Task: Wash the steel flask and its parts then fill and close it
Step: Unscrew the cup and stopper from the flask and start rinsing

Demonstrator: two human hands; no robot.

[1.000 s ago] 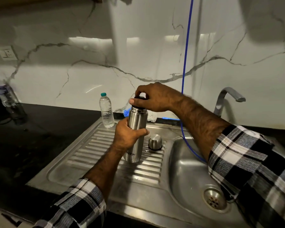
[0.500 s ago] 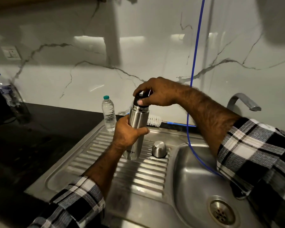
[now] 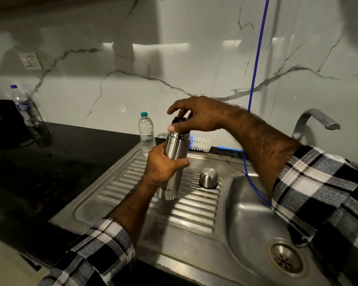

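The left hand [image 3: 161, 164] grips the flask [image 3: 174, 168] upright on the drainboard [image 3: 120, 188] — the right hand [image 3: 194, 116] pinches its black stopper [image 3: 179, 120] at the mouth; the cup lid [image 3: 208, 177] sits just beside.

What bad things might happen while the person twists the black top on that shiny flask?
1. The left hand grips the flask around its middle, and the bottom sits on the ridged draining board, so it might slip or tip during twisting.
2. The right hand pinches the black stopper with fingertips; it might drop into the sink.
3. The steel cap sits near the sink's edge; an arm might knock it in.
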